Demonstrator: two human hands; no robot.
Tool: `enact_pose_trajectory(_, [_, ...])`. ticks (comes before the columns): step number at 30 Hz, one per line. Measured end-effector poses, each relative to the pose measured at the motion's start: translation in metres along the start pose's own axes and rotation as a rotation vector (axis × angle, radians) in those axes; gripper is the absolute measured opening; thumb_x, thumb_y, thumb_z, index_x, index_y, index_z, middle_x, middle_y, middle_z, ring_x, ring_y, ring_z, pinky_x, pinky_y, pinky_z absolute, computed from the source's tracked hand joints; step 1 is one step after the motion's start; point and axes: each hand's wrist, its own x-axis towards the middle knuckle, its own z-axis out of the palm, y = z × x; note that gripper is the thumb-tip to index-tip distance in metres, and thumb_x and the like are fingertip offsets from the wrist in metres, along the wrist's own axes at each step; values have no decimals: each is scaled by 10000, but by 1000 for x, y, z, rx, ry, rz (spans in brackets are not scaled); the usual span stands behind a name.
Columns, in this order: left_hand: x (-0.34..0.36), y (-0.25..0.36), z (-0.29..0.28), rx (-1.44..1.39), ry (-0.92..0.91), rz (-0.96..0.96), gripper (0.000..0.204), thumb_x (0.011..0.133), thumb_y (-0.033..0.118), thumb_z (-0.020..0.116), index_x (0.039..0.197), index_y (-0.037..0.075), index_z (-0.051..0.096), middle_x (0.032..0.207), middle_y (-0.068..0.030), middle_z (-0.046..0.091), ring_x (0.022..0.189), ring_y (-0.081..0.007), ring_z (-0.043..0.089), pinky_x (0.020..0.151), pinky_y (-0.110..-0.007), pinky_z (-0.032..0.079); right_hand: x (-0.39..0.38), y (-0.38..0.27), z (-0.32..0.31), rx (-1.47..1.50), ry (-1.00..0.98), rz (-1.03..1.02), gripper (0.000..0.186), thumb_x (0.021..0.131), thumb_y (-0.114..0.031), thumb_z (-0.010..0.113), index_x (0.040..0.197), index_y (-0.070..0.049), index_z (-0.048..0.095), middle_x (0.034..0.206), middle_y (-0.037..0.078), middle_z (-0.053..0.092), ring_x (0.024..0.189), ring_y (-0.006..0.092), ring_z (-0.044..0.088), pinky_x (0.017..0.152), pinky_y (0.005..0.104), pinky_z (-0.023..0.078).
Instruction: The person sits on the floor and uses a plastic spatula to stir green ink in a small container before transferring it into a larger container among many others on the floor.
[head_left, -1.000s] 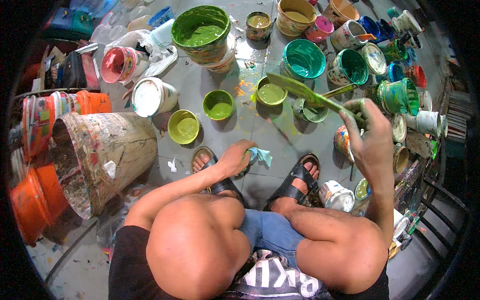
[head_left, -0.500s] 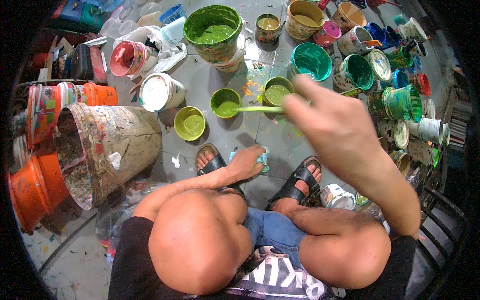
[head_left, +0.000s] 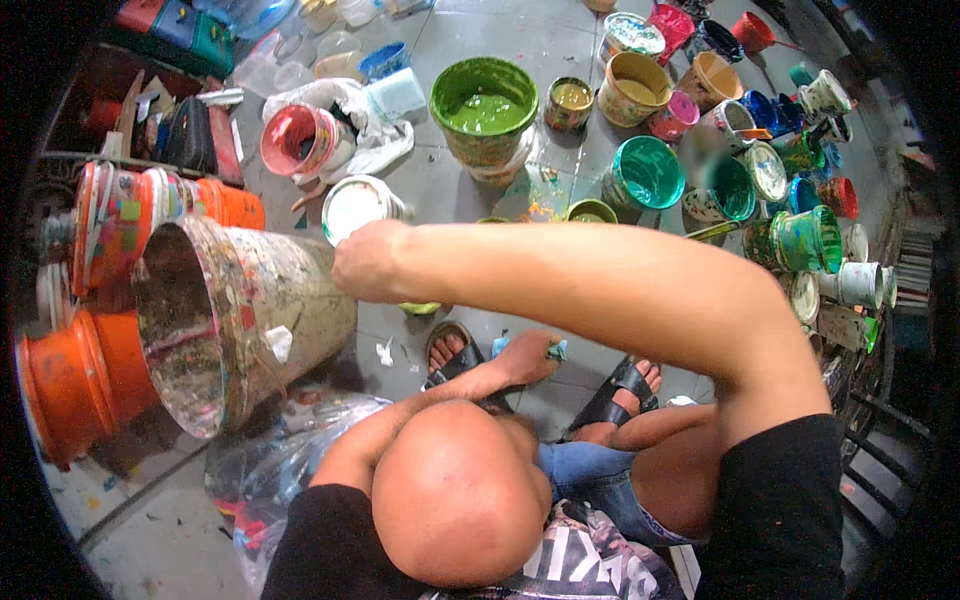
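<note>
My right arm reaches across to the left, with my right hand (head_left: 372, 262) closed beside a white-lidded pail (head_left: 355, 205). Its fingers are turned away, so whatever they hold is hidden. Low between my feet, my left hand (head_left: 527, 358) grips a crumpled light-blue cloth (head_left: 558, 350). Beneath my right wrist peeks the edge of a yellow-green cup (head_left: 420, 308). The rim of another cup of olive-green paint (head_left: 592, 211) shows above my forearm. Farther off stands a large green-stained bucket (head_left: 478, 150) with bright green paint inside.
A big paint-crusted bucket (head_left: 290, 310) lies on its side at the left, near orange buckets (head_left: 120, 370). Many paint pots, including a teal one (head_left: 645, 175), crowd the right. A red-stained pail (head_left: 330, 140) lies on white plastic. Clear plastic bags (head_left: 300, 430) rest beside my left leg.
My right hand has swung from the right, where it held a green-coated stick over the cups, to the white-lidded pail at the left. The stick is out of sight. My left hand keeps the cloth.
</note>
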Motion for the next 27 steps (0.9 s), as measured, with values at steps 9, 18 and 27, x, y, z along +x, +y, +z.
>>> enact_pose_trajectory(9, [14,42,-59,-425,-51,-281,649,914,473,545,1411,69,436,1483,-182,373,1378,-326,316,1144,-410,225,-62,20,26,-116,541,12,431,838,-231,578,1233,-62,540,1142,194,552,847,250,636,613,345,531])
enact_pose_trajectory(18, [70,182,-251,-617,-238,-291,416,993,245,403,1355,52,473,1362,-115,507,1201,-210,522,1053,-336,393,-253,60,-40,-114,926,27,493,770,-313,591,1190,-56,565,1095,136,545,988,268,568,699,356,496])
enact_pose_trajectory(27, [120,344,-328,-1221,70,-452,475,993,141,326,1456,43,361,1377,-140,489,1228,-230,502,1061,-352,400,-270,12,-120,208,1152,530,671,674,-297,660,1239,32,512,1292,219,492,1191,352,475,950,434,406])
